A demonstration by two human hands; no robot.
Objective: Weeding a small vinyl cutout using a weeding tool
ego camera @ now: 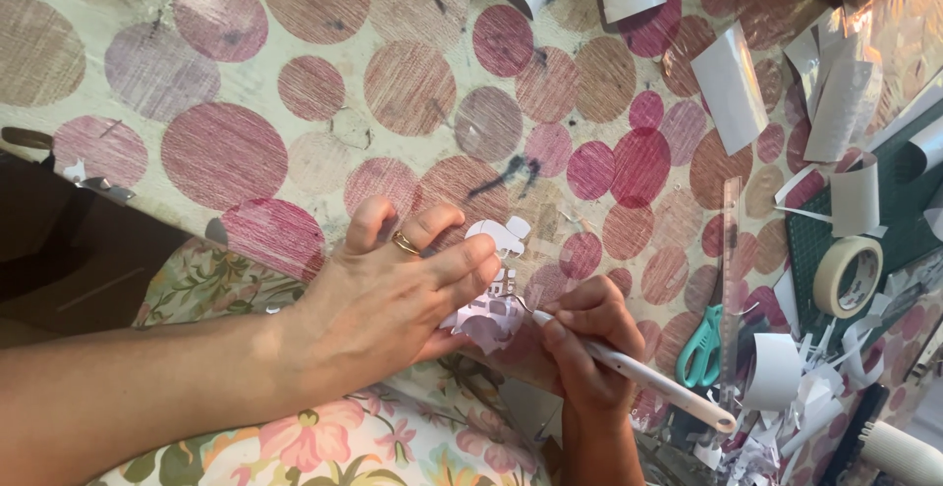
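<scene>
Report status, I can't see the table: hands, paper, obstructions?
Left hand pressing white paper cutout. Right hand gripping white craft knife, tip on cutout. Paper scraps nearby, not obstructing.

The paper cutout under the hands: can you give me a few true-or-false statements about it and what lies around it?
1. The left hand presses on the pale paper cutout. True.
2. The right hand holds scissors. False: it holds a white pen-like tool; the teal-handled scissors lie on the table.
3. A ring sits on a left-hand finger. True.
4. The tape roll lies left of the hands. False: it lies right.
</scene>
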